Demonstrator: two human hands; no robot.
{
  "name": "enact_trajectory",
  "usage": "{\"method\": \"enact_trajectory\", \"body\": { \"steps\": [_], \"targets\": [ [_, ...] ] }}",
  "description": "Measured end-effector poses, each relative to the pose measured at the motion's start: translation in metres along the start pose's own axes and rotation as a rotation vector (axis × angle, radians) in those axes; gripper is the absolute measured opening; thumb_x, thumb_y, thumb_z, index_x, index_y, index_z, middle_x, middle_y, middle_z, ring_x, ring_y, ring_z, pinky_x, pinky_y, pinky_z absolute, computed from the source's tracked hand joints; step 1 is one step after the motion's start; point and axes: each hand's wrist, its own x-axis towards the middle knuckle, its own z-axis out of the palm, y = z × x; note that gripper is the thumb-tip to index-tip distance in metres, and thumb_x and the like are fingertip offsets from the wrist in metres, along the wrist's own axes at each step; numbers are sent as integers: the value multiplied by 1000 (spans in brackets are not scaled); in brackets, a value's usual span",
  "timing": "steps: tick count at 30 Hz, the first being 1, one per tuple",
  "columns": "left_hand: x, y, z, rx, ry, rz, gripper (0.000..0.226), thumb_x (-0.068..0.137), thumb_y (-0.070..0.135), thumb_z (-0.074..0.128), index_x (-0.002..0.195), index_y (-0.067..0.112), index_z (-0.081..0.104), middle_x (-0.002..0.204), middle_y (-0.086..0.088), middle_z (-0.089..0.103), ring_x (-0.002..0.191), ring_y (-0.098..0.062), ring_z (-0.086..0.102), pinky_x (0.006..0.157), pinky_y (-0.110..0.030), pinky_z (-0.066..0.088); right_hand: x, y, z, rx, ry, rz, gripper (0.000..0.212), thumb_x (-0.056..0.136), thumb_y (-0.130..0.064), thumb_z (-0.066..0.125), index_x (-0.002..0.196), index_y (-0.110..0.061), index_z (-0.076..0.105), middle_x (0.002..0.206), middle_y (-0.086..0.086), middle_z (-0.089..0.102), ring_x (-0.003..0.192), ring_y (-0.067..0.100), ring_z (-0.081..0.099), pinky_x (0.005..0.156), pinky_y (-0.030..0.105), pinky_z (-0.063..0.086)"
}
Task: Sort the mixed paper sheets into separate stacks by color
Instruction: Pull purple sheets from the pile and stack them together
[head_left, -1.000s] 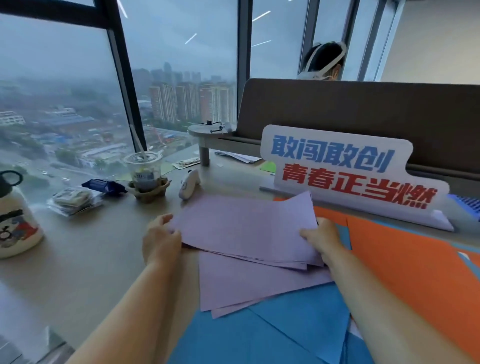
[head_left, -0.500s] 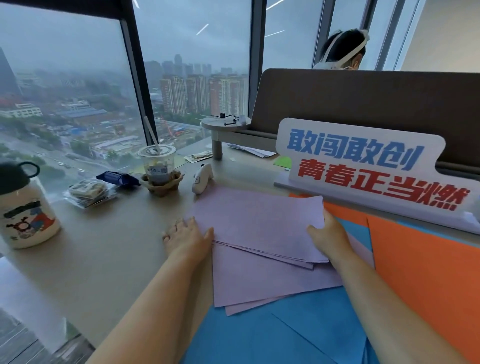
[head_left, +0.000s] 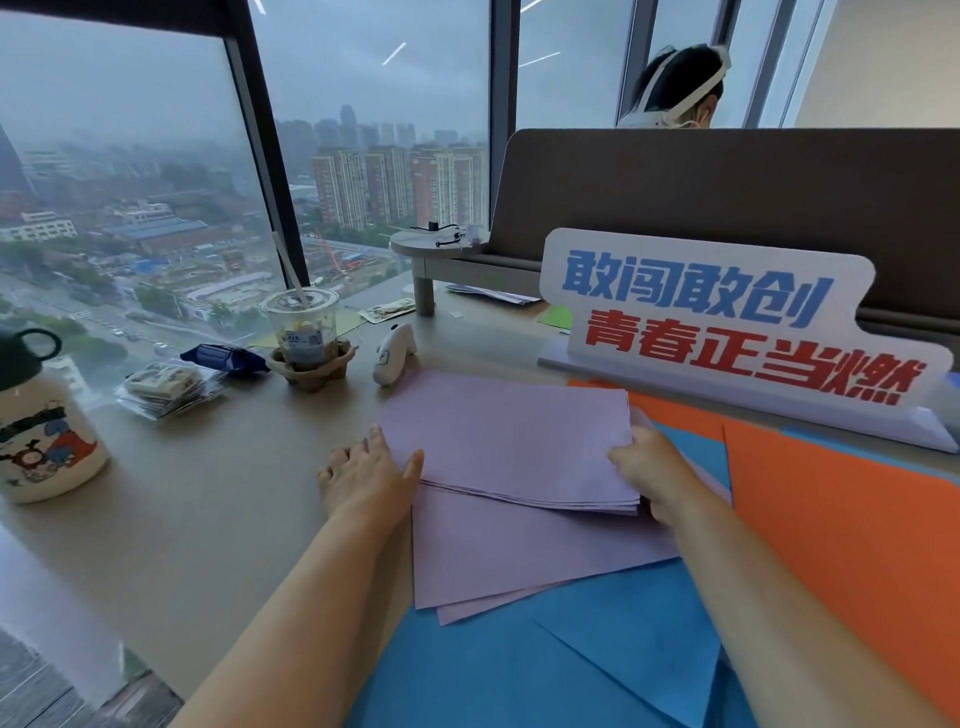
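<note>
Head view, angled down, near desk (head_left: 208, 519)

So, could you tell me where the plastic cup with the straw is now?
In the head view the plastic cup sits left of centre in a cardboard holder by the window, between a blue wrapper and a white handheld device.

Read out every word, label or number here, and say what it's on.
"敢闯敢创": blue, top row of the white desk sign.
"青春正当燃": red, bottom row of that sign.
Sticker on the plastic cup: too small to read.
Print on the white bottle: blurred, unreadable.
</note>
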Motion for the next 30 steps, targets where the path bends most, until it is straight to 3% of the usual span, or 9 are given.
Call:
{"method": "enact_trajectory", "body": {
  "steps": [2, 5, 9, 14, 18, 21, 24, 27, 30],
  "targets": [
    [-1, 1, -1, -1, 15, -5, 68, 95, 54, 29, 149, 14, 17, 149, -8, 33, 135, -30, 28, 107, -40, 26, -2, 1, 0, -108, 19, -56, 41, 88, 8, 43, 125, -8, 54, 105, 11, 58, 99, 30, 55, 89, 35, 46],
    [-4, 2, -4, -45, 32, -20, 67, 95, 53, 32, 148, 15, 19, 148, -10, 34, 135, -30, 29, 107, -40, 26, -6, -6, -8, -156, 53, -123, 47, 88, 9, 42, 131, -9, 51, 119, 12, 58, 99, 24, 50, 84, 27, 40],
    [-7, 4, -7, -112, -2, 20, 68, 94, 52, 36, 148, 13, 20, 149, -13, 31, 136, -32, 26, 110, -40, 23, -8, -19, -37, -181, 30, -108, 53, 87, 13, 43, 135, -9, 49, 121, 8, 58, 103, 25, 53, 84, 29, 41],
    [-30, 15, -21, -104, -179, 214, 84, 83, 67, 45, 149, 24, 15, 158, -4, 7, 145, -27, 6, 112, -56, 18, -7, -19, -76, -397, -63, 45, 66, 86, 1, 58, 145, -10, 32, 150, 10, 35, 132, 28, 39, 109, 37, 34],
    [-61, 43, -19, 19, -327, 302, 94, 77, 76, 43, 150, 28, 7, 159, 0, -3, 145, -27, -9, 107, -66, 8, -9, -11, -69, -513, 27, 54, 49, 86, 4, 52, 134, -3, 50, 137, 16, 50, 118, 32, 51, 91, 33, 41],
    [-69, 56, -7, 81, -261, 317, 89, 81, 74, 38, 150, 26, 10, 159, -2, 1, 145, -27, -7, 107, -68, 6, -11, 1, -61, -500, 107, 33, 37, 85, 6, 46, 119, 3, 60, 119, 21, 61, 96, 32, 56, 73, 32, 41],
    [-69, 53, 2, 68, -130, 399, 84, 81, 74, 38, 148, 26, 17, 157, 0, 9, 146, -24, -3, 109, -64, 2, -8, 10, -61, -523, 163, 12, 35, 88, 5, 44, 120, 1, 58, 119, 21, 60, 100, 36, 56, 75, 33, 42],
    [-72, 52, 6, 58, -181, 535, 90, 75, 78, 42, 147, 29, 19, 157, 3, 11, 146, -19, -1, 115, -56, 2, -9, 15, -58, -613, 156, -42, 40, 88, 2, 43, 127, -3, 54, 127, 19, 55, 110, 38, 53, 85, 36, 44],
    [-76, 56, 7, 46, -246, 598, 94, 72, 78, 47, 147, 29, 19, 156, 4, 10, 145, -19, 2, 117, -52, 2, -9, 18, -56, -744, 159, -87, 33, 86, -3, 45, 115, -9, 59, 122, 18, 56, 106, 37, 53, 84, 35, 43]
  ]
}}
